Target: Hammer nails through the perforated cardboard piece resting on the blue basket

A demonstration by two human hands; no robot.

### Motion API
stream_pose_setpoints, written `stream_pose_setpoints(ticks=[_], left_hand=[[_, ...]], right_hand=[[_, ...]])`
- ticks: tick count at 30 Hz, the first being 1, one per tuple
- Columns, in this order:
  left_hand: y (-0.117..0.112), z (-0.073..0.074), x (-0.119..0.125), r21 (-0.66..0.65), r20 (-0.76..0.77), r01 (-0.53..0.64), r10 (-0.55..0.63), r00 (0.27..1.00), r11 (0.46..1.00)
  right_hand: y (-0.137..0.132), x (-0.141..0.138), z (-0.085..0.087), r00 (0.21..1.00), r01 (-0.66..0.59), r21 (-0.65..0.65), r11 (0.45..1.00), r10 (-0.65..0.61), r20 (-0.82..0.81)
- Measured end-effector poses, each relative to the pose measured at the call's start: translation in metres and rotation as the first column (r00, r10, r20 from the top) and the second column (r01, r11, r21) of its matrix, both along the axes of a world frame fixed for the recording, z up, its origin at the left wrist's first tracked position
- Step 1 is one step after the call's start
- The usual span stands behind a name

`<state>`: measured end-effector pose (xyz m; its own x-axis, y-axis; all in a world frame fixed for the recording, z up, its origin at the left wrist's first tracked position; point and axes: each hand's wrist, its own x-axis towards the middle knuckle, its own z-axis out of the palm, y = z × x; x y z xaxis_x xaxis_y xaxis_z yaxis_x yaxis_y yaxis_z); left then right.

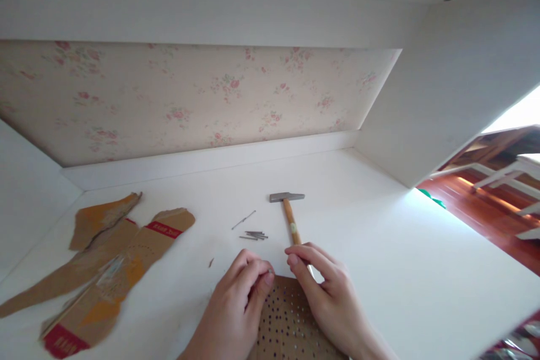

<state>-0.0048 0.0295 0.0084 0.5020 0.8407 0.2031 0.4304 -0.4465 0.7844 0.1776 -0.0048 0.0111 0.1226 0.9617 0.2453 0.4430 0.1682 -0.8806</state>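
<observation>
A brown board (291, 323) studded with several small nail heads lies on the white desk (400, 270) in front of me. My left hand (238, 306) rests on the board's far left corner, fingers curled and pinched on something small I cannot make out. On the far right corner sits my right hand (324, 289), fingers bent and pressed onto the board's edge. A hammer (289, 211) with a wooden handle lies just beyond my right hand, its grey head pointing away. Several loose nails (254, 234) lie beside it.
Torn pieces of cardboard (105, 270) lie at the left of the desk. A floral wallpapered back panel (189, 101) closes the far side, with white walls left and right. To the right, beyond the desk edge, a red wooden floor (485, 214) shows.
</observation>
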Motion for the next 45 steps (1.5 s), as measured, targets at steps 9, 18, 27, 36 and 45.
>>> stream_pose_setpoints(ticks=[9, 18, 27, 36, 45], left_hand=[[0.001, -0.004, -0.001, -0.029, 0.030, -0.046, 0.047, 0.998, 0.999], [0.001, -0.008, 0.001, 0.055, 0.032, -0.049, 0.047, 0.998, 0.997], [0.000, -0.011, 0.002, 0.115, 0.032, -0.047, 0.043, 0.999, 0.992], [-0.001, -0.010, 0.001, 0.131, -0.020, -0.015, 0.018, 1.000, 0.991], [-0.003, -0.006, 0.003, 0.099, 0.018, -0.062, 0.060, 0.998, 0.993]], right_hand=[[0.002, 0.006, 0.005, 0.996, 0.038, 0.003, 0.999, -0.038, -0.079], [0.020, 0.034, 0.001, 0.993, 0.110, -0.138, 0.984, -0.114, -0.023], [0.060, 0.053, -0.047, 0.922, 0.161, -0.326, 0.932, -0.024, 0.387], [0.082, 0.037, -0.043, 0.807, 0.253, -0.439, 0.862, 0.062, 0.587], [0.069, 0.059, -0.026, 0.979, 0.164, -0.568, 0.807, -0.062, 0.193]])
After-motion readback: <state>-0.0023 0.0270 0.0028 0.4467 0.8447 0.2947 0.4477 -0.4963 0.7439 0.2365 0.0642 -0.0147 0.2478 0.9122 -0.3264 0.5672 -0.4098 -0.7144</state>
